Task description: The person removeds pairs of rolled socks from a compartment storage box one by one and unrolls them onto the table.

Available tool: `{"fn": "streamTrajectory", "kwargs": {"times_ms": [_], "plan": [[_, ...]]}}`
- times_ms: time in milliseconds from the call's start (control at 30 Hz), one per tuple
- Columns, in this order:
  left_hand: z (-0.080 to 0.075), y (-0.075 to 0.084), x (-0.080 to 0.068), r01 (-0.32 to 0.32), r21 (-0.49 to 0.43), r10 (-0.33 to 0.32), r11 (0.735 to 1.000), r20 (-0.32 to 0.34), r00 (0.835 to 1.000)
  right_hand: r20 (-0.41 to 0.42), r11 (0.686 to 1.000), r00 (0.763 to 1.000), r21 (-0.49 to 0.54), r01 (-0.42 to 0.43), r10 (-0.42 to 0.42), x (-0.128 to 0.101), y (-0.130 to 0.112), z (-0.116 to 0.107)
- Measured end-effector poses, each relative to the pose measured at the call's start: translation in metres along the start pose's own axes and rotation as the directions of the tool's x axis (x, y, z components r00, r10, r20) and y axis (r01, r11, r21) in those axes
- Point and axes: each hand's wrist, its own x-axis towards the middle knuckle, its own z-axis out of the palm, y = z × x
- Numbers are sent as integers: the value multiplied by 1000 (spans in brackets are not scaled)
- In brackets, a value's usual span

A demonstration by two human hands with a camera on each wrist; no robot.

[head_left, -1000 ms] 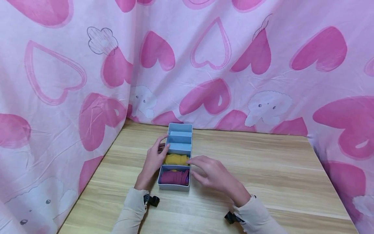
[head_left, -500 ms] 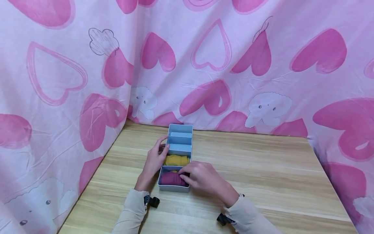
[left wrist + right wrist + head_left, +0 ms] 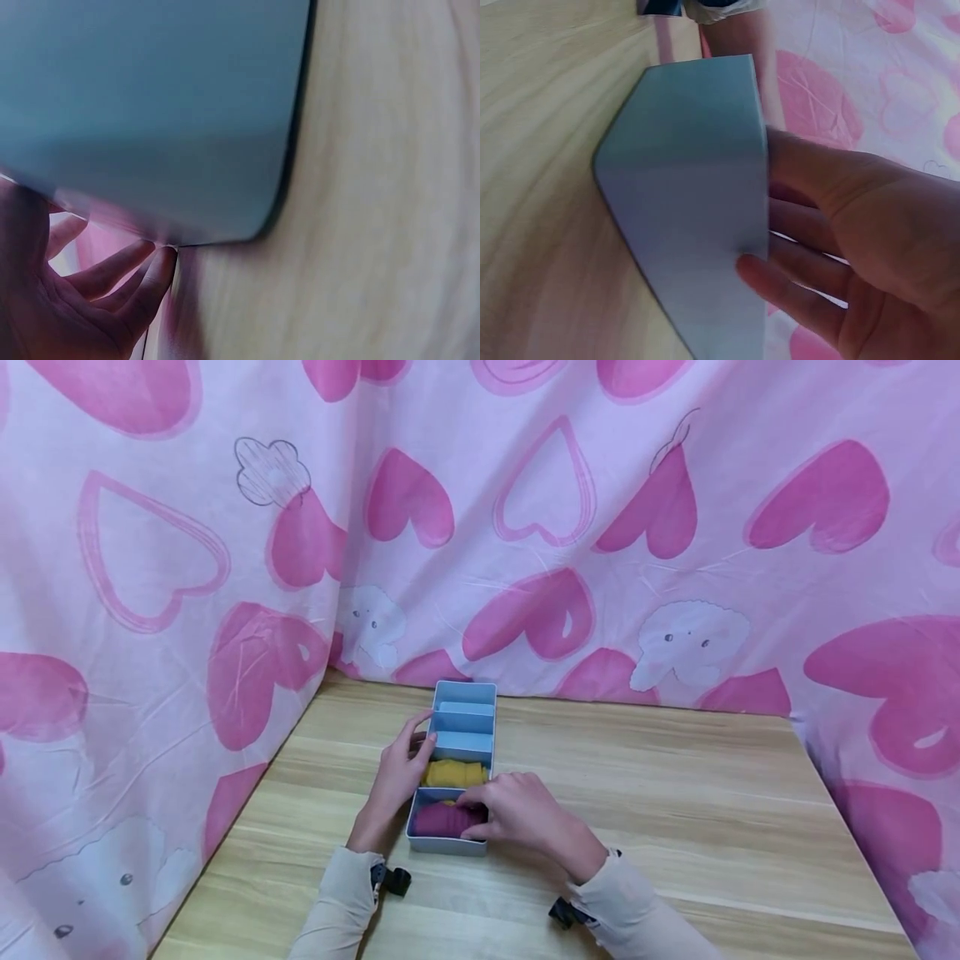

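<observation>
A long blue-grey divided box (image 3: 448, 845) stands lengthwise on the table. In its nearest compartment lies a rolled maroon cloth (image 3: 441, 821), with a bit of yellow cloth showing behind it. A rolled yellow cloth (image 3: 454, 773) fills the compartment beyond. My left hand (image 3: 397, 768) rests against the box's left side, thumb at the rim and fingers extended along the wall. My right hand (image 3: 521, 814) reaches over the right rim, pinching the right end of the maroon roll between thumb and fingers. In the right wrist view, one finger (image 3: 780, 289) lies on the outer wall; the pinching fingertips are hidden inside.
The two far compartments (image 3: 463, 742) show bare blue dividers. A wood-grain table (image 3: 675, 810) extends to both sides of the box. Pink heart-patterned fabric (image 3: 540, 610) hangs behind and at the sides, close to the box's far end.
My right hand has moved from beside the yellow roll, down and left onto the maroon roll's right end. The left hand keeps its place at the box.
</observation>
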Motion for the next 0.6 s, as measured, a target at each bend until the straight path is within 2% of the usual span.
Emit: {"fn": "streamTrajectory", "kwargs": {"times_ms": [333,600], "plan": [[-1,1,0,-7,-3,7,1000,-2,1000,84,1000,996,5,20,-20,8,-5,-5],[-1,1,-1,1,-16,-1,1000,0,1000,143,1000,990,-18,-5,8,14,-5,-4]]}}
